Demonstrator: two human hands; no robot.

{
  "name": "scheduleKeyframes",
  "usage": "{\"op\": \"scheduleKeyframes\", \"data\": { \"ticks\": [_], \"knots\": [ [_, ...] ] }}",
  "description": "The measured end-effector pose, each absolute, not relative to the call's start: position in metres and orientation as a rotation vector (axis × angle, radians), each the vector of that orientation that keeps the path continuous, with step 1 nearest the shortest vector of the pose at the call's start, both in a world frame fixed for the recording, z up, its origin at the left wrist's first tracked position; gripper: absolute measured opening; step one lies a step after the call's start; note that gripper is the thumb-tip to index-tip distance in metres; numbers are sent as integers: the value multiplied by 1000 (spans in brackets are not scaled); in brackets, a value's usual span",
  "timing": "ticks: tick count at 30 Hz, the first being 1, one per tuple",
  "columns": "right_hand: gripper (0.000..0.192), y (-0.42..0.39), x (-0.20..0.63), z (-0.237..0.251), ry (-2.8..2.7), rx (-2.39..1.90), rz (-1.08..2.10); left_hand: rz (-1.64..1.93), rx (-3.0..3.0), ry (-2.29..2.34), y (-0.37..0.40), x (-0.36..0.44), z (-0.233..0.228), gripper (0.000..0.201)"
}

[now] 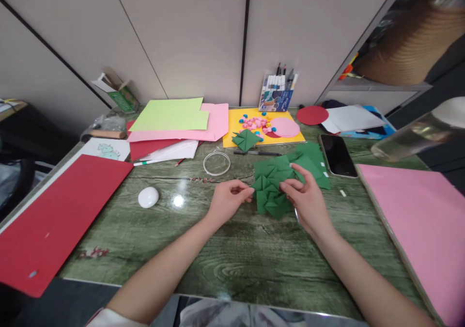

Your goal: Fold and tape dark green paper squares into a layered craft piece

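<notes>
A folded piece of green paper [271, 184] with several pleats and raised points is between my hands over the middle of the table. My left hand [228, 201] pinches its left edge between thumb and fingers. My right hand [308, 201] grips the right side, with the index finger stretched over the top and the thumb beneath it. Flat green paper sheets [314, 164] lie just behind and to the right. A smaller folded green paper piece [246, 139] rests farther back on a yellow sheet [232, 131].
A phone [337, 155] and a pink pad [417, 210] lie on the right, near a tilted bottle [403, 138]. Behind are pink pompoms [254, 122] and a marker box [278, 94]. Leftward are a wire coil [217, 163], a white round object [148, 197] and red card [61, 215].
</notes>
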State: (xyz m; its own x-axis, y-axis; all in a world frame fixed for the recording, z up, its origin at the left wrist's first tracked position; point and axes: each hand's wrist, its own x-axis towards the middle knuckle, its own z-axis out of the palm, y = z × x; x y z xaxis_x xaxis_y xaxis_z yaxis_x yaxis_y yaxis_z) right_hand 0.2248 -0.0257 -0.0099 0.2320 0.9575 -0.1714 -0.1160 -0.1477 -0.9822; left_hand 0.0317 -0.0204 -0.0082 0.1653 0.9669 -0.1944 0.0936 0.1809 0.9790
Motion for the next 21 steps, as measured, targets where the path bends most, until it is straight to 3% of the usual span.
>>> {"op": "scheduleKeyframes", "data": {
  "ticks": [9,15,21],
  "knots": [
    [71,-26,225,-5,-719,-1344,1219,827,915,977,-16,31,-12,44],
    [69,-28,218,-9,-775,-1354,1202,603,1209,1172,-27,38,-15,32],
    [72,-27,219,-5,-660,-1361,1250,541,1235,1059,-23,37,-14,27]
  ]
}}
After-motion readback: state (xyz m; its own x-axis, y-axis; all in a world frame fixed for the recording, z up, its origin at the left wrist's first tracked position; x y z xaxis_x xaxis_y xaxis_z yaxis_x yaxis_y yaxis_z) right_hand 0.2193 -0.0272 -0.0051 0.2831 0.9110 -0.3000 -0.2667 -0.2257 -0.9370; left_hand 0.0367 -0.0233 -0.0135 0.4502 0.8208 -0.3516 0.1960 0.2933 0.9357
